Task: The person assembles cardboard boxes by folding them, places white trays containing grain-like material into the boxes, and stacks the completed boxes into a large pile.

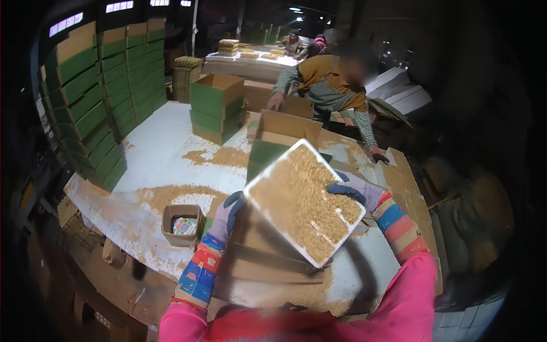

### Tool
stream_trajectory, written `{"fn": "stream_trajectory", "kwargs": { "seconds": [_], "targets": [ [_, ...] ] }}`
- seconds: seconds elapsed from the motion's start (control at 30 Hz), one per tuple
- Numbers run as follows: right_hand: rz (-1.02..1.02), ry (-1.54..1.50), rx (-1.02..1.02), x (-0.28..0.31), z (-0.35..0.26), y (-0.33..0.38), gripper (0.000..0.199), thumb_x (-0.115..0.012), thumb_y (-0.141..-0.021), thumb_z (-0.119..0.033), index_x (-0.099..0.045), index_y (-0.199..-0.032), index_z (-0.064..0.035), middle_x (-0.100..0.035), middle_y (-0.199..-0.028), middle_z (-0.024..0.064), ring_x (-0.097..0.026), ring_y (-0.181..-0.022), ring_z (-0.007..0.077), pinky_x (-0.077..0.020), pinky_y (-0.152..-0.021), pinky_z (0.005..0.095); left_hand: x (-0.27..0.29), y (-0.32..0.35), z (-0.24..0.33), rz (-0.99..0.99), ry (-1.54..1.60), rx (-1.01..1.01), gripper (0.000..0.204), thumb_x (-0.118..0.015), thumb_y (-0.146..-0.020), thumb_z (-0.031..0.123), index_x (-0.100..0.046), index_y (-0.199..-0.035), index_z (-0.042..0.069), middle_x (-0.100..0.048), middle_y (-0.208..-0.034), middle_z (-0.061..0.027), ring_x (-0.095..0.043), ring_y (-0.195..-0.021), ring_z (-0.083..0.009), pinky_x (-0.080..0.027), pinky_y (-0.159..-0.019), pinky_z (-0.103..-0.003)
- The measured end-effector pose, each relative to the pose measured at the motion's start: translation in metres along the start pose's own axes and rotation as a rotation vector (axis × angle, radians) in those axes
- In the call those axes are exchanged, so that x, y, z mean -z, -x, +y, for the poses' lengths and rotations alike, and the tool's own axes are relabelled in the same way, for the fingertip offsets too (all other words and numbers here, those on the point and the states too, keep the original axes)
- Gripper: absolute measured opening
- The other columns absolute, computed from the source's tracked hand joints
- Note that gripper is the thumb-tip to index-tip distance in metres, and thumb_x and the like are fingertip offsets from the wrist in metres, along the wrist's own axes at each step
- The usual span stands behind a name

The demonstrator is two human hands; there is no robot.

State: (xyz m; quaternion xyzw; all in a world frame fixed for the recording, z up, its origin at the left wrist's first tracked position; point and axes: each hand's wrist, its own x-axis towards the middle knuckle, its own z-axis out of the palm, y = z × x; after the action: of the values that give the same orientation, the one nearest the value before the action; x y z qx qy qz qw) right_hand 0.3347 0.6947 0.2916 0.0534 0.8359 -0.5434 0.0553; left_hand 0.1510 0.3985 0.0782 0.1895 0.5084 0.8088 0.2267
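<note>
Both gloved hands held a white rectangular tray (301,202) filled with tan grain, tilted above the desk (154,154), its far corner raised toward an open green-and-brown carton (279,142). The left hand (228,214) had its grip pressed against the tray's left edge, fingers curled under it; the right hand (358,191) pinched the tray's right edge, dark fingertips lying over the rim. Beneath the tray lay flattened brown cardboard sheets (268,262), blurred. To the left of the left hand stood a small open brown box (183,223) with a colourful packet inside, near the desk's front edge. Loose grain (176,196) was scattered in patches across the white desk top. Farther back sat a stack of 2 green-banded cartons (216,108), and along the left edge rose a tall wall of stacked green-and-brown cartons (97,97). Open white surface remained between that wall and the cartons in the middle. Across the desk another person (330,85) in a patterned sleeve leaned over, one hand on a carton flap, the other on the desk's right side.
</note>
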Motion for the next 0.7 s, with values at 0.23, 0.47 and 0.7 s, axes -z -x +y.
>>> {"fn": "stream_trajectory", "kwargs": {
  "seconds": [0.23,0.47,0.7],
  "targets": [
    [-0.52,0.244,-0.162,-0.03,0.02,-0.071,0.079,-0.078,-0.081,-0.036,-0.043,-0.144,-0.003,-0.056,-0.135,0.0088,-0.049,-0.12,0.017,-0.0381,-0.104,0.0311,-0.017,0.02,0.019,0.085,-0.131,-0.04,0.04,-0.067,-0.092,0.026,-0.064,-0.12,-0.003,-0.068,-0.106,-0.0048,-0.06,-0.096,-0.0107,-0.047,-0.081,-0.026],
    [-0.344,0.357,-0.165,-0.062,0.103,-0.082,0.052,-0.072,-0.087,-0.028,-0.057,-0.131,-0.0041,-0.065,-0.118,0.0091,-0.06,-0.108,0.0174,-0.0487,-0.091,0.0317,-0.046,0.027,0.058,0.137,-0.509,0.112,0.046,-0.064,-0.089,0.031,-0.062,-0.122,0.0,-0.069,-0.112,-0.0157,-0.066,-0.105,-0.0277,-0.052,-0.091,-0.035],
    [0.349,1.297,0.498,-0.099,0.064,-0.01,0.026,-0.065,-0.081,-0.028,-0.063,-0.098,-0.0084,-0.062,-0.1,0.0157,-0.063,-0.091,0.0313,-0.0496,-0.078,0.0424,-0.007,0.021,0.048,0.042,-0.703,-0.125,0.038,-0.063,-0.093,0.03,-0.065,-0.12,0.004,-0.068,-0.1,-0.0085,-0.063,-0.084,-0.0144,-0.05,-0.075,-0.028]
  ]
}}
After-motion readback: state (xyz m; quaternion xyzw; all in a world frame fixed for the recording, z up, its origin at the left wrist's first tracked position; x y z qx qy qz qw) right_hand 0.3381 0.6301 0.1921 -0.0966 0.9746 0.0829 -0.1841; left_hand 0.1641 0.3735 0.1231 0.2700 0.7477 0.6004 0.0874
